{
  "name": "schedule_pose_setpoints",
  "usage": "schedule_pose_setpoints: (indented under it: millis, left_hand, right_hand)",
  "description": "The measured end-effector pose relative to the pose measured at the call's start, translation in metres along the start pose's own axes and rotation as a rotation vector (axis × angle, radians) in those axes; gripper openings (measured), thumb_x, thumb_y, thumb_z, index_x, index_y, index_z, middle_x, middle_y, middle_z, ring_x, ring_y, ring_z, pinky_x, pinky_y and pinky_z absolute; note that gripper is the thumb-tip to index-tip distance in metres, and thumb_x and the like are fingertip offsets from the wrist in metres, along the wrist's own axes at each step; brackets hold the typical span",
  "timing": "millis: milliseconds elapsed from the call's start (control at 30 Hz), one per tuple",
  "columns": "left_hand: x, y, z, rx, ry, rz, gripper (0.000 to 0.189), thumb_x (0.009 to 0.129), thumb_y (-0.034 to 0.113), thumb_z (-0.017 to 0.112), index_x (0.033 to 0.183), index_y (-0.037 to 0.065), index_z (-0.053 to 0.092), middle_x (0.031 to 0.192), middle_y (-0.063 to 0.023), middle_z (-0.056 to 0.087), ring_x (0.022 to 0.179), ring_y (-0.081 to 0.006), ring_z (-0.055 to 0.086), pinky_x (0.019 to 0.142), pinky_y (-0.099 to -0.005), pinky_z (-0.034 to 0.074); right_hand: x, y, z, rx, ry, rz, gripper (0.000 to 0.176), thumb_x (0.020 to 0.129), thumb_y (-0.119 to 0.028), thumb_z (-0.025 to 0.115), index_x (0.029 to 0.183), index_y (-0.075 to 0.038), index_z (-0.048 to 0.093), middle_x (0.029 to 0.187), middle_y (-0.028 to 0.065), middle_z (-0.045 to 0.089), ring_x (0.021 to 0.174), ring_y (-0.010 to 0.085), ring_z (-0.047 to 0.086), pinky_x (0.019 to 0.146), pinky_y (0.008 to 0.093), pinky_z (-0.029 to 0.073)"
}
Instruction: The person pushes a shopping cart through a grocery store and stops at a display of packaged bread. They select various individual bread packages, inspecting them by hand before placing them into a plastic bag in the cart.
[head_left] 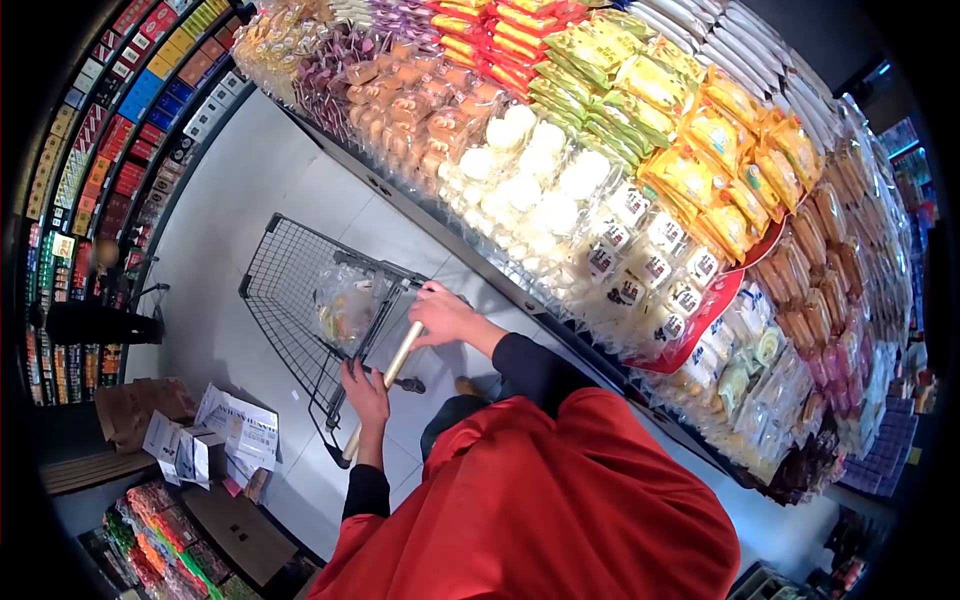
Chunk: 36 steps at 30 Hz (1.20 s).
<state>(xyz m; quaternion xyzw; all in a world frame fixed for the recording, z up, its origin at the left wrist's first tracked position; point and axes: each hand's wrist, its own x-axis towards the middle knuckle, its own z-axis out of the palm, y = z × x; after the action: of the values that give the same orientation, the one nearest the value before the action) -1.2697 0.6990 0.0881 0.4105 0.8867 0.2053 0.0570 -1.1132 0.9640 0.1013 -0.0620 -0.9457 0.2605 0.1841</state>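
Note:
A black wire shopping cart (290, 275) stands in front of me, tilted in the view. Its pale, rod-like handle (398, 357) runs across between my two hands. Near the upper end of that handle, my right hand (445, 314) is closed around it, fingers toward the basket. Lower down, my left hand (367, 396) grips the same handle, its fingertips pointing at the cart frame. Inside the basket lies a clear plastic bag (345, 300) with yellowish contents that I cannot make out.
A long display (480, 262) heaped with packaged breads and snacks runs along the right. Shelves of colourful boxes (130, 120) curve along the left. Opened cardboard cartons (215, 440) sit at lower left, near colourful packets (165, 540). Grey tiled floor (230, 200) lies around the cart.

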Motion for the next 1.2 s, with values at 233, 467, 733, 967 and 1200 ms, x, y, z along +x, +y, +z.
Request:
schedule_pose_setpoints:
  millis: [233,467,733,967,1200]
  left_hand:
    - [0.017,-0.005,-0.012,0.05,0.056,0.01,0.045,0.102,0.023,0.054,0.138,-0.002,0.058,0.148,-0.0299,0.044,0.139,-0.048,0.042,0.116,-0.0553,0.035]
    - [0.029,-0.023,-0.009,0.11,0.043,-0.006,0.034,0.099,0.021,0.056,0.124,0.0,0.068,0.148,-0.0309,0.044,0.139,-0.0488,0.041,0.112,-0.0571,0.038]
    - [0.045,-0.021,-0.012,0.026,0.133,0.013,0.032,0.096,0.017,0.055,0.121,0.001,0.066,0.142,-0.0308,0.05,0.132,-0.0477,0.048,0.109,-0.0567,0.039]
    - [0.057,-0.037,-0.014,-0.086,0.132,0.029,0.031,0.094,0.015,0.056,0.119,-0.002,0.063,0.143,-0.0302,0.049,0.133,-0.0484,0.047,0.113,-0.0558,0.036]
    - [0.057,-0.042,-0.014,-0.222,0.124,-0.011,0.03,0.094,0.011,0.057,0.12,-0.004,0.06,0.149,-0.0304,0.044,0.139,-0.05,0.043,0.116,-0.0543,0.035]
  right_hand:
    - [0.01,-0.011,0.015,-0.004,0.079,0.039,0.04,0.086,-0.04,0.08,0.11,-0.009,0.074,0.111,0.0077,0.07,0.118,0.0277,0.059,0.113,0.0471,0.038]
    - [-0.042,-0.039,-0.12,-0.008,0.64,0.415,0.034,0.087,-0.012,0.077,0.12,-0.007,0.069,0.119,0.0089,0.068,0.108,0.0337,0.065,0.096,0.0441,0.05]
    - [-0.069,-0.047,-0.244,-0.464,0.529,0.964,0.078,0.078,-0.014,0.087,0.146,-0.003,0.051,0.145,0.019,0.053,0.135,0.0355,0.05,0.113,0.0491,0.036]
    - [-0.071,-0.011,-0.224,-0.586,0.461,0.912,0.094,0.074,-0.015,0.09,0.155,-0.004,0.042,0.148,0.0159,0.052,0.141,0.0332,0.045,0.117,0.048,0.028]
    - [-0.074,-0.003,-0.227,-0.559,0.445,0.989,0.091,0.079,-0.021,0.086,0.156,-0.003,0.041,0.14,0.0159,0.059,0.137,0.0323,0.048,0.117,0.05,0.026]
